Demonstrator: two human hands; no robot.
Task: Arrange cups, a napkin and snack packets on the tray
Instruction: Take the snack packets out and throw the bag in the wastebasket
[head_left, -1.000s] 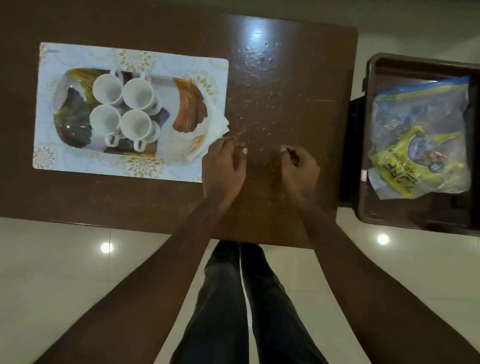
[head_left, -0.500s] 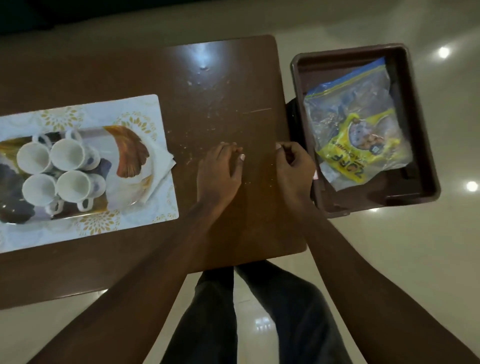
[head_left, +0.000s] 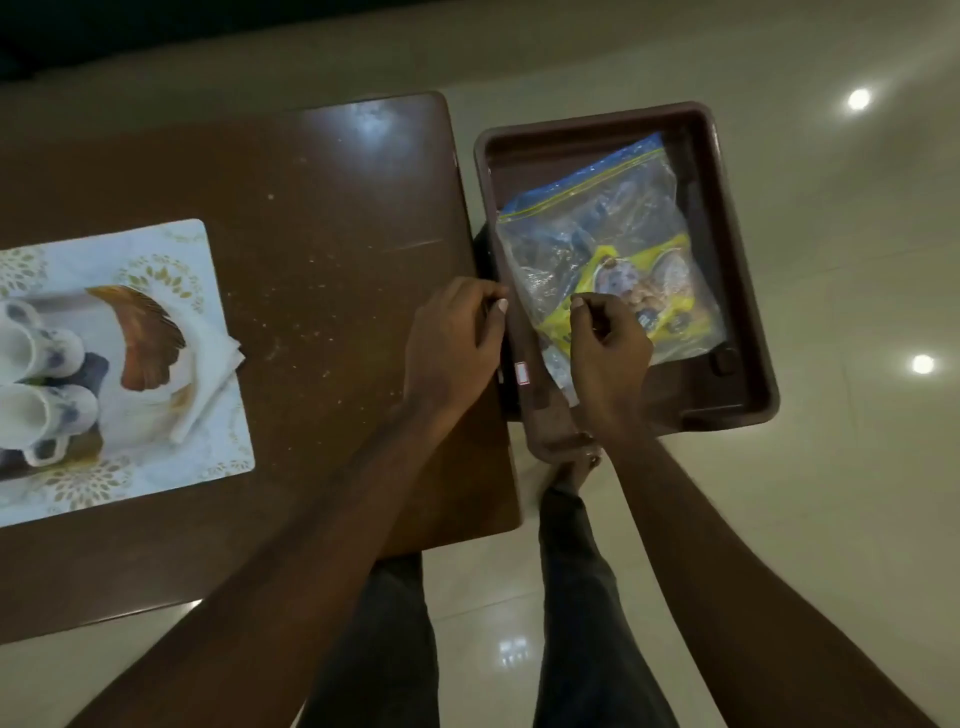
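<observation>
Your left hand (head_left: 452, 338) rests at the right edge of the brown surface (head_left: 337, 234), just beside the dark box (head_left: 748, 270). Its fingers are bent loosely and hold nothing you can see. The thumb tip sits right by the box's wall, and you cannot tell if it touches. Your right hand (head_left: 610, 358) is over the box, above the clear bag (head_left: 587, 228) that lies flat inside it. Its fingers are curled in, with the thumb and first finger close together at the plastic. You cannot tell if they pinch the bag or hold nothing. The bag has a blue strip along its far end. A yellow packet (head_left: 675, 327) is inside the bag, at the end near you, partly hidden by your right hand. A small white sticker (head_left: 521, 373) is on the box's wall between your two hands. The tray (head_left: 171, 249) is on the left of the surface, well apart from both hands and cut off by the picture's edge. Two white cups (head_left: 31, 343) stand side by side on it. A folded white napkin (head_left: 221, 364) lies at the tray's right side. The pale floor (head_left: 831, 467) shines with spots of light.
</observation>
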